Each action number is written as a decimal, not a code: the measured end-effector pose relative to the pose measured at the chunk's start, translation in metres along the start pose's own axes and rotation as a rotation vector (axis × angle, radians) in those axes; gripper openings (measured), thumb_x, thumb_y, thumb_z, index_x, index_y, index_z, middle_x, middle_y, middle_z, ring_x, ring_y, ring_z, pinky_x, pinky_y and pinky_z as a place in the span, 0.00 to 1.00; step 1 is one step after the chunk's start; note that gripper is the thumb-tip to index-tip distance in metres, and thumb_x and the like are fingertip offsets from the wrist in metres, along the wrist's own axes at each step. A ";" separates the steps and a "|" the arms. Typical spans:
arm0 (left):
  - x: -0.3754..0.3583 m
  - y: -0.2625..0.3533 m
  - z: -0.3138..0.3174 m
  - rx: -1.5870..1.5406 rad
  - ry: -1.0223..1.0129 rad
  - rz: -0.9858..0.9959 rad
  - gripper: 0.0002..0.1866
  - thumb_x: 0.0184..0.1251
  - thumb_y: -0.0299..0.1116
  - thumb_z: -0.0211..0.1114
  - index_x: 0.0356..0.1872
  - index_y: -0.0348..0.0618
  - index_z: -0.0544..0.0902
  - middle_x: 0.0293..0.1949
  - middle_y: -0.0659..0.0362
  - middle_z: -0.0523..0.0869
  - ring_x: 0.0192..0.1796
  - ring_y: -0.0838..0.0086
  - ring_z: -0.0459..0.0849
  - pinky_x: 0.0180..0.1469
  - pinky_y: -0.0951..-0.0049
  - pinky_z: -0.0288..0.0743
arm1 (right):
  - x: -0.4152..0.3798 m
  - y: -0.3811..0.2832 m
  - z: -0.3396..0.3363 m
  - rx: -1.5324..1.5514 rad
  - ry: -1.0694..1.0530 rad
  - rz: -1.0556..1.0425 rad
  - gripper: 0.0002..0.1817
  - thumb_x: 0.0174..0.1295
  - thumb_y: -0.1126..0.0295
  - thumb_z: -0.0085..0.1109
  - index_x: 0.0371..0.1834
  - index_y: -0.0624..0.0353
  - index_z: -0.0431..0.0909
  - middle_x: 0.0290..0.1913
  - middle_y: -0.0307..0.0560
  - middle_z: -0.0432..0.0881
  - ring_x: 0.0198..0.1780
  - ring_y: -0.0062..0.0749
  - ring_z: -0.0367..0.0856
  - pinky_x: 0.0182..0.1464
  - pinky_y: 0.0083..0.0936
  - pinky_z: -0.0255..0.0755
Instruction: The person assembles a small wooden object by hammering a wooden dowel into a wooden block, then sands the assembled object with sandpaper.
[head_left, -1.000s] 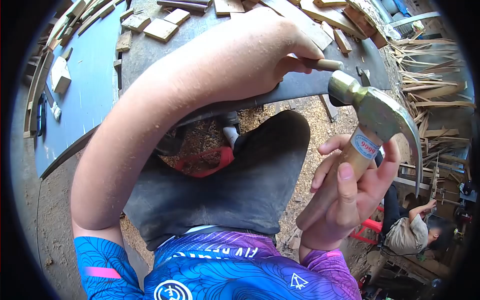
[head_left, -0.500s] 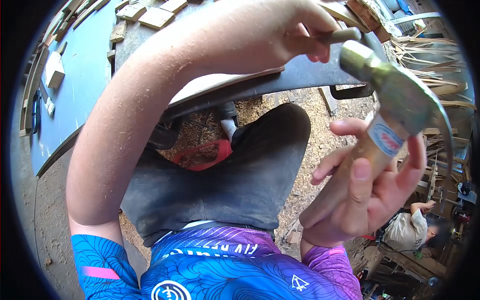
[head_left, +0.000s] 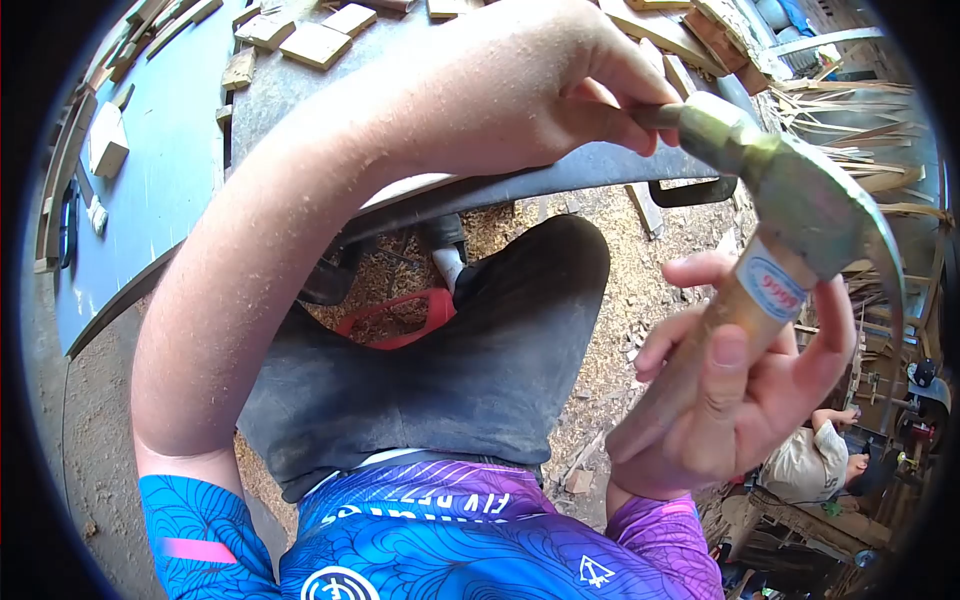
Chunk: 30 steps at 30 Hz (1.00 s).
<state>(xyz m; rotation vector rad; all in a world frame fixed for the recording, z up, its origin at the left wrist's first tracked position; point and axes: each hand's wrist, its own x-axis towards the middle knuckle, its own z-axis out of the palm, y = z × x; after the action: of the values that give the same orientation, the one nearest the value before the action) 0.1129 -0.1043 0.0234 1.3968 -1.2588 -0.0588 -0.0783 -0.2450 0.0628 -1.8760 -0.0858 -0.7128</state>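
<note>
My right hand (head_left: 745,420) is wrapped loosely around the wooden handle of a claw hammer (head_left: 812,205), its thumb along the handle. A blue-and-white label sits just below the metal head. My left hand (head_left: 605,105) reaches across from the left and pinches a short metal rod (head_left: 660,117). Most of the rod is hidden behind the fingers, so its exact kind does not show. The rod's exposed end meets the hammer's round striking face, in line with it. Specks of sawdust cling to my left forearm.
A grey-blue worktable (head_left: 150,210) curves across the top and left, carrying wooden blocks (head_left: 316,45) and a brush (head_left: 95,212). Wood shavings (head_left: 600,370) cover the floor, and a red plastic piece (head_left: 425,318) shows between my legs. Another person (head_left: 808,462) is at the lower right.
The gap between the hammer face and the rod's end has closed; the two now meet. My left hand has shifted slightly down and left. Both hands keep their hold.
</note>
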 end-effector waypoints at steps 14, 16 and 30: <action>-0.075 0.052 0.046 0.749 -0.017 -0.097 0.17 0.60 0.27 0.64 0.51 0.36 0.84 0.51 0.53 0.85 0.64 0.56 0.84 0.72 0.47 0.76 | -0.076 0.045 -0.019 0.000 -0.406 0.259 0.26 0.77 0.57 0.61 0.62 0.71 0.71 0.39 0.52 0.82 0.32 0.30 0.81 0.32 0.25 0.79; -0.074 0.046 0.050 0.753 0.011 -0.095 0.17 0.60 0.27 0.64 0.51 0.36 0.84 0.51 0.53 0.85 0.64 0.56 0.84 0.73 0.47 0.75 | -0.080 0.044 -0.021 0.040 -0.439 0.300 0.27 0.76 0.55 0.61 0.61 0.71 0.71 0.39 0.52 0.82 0.33 0.31 0.82 0.32 0.26 0.80; 0.012 -0.013 0.091 0.417 0.447 0.119 0.12 0.51 0.31 0.70 0.35 0.45 0.76 0.28 0.60 0.77 0.33 0.62 0.82 0.37 0.63 0.71 | -0.058 0.042 -0.017 0.161 0.047 0.057 0.27 0.82 0.56 0.49 0.73 0.57 0.54 0.38 0.61 0.76 0.21 0.37 0.81 0.18 0.27 0.81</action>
<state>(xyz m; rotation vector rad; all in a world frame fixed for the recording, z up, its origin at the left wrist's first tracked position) 0.0653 -0.1777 -0.0062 1.5704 -1.0032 0.5974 -0.1170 -0.2618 0.0032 -1.7002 -0.0575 -0.6903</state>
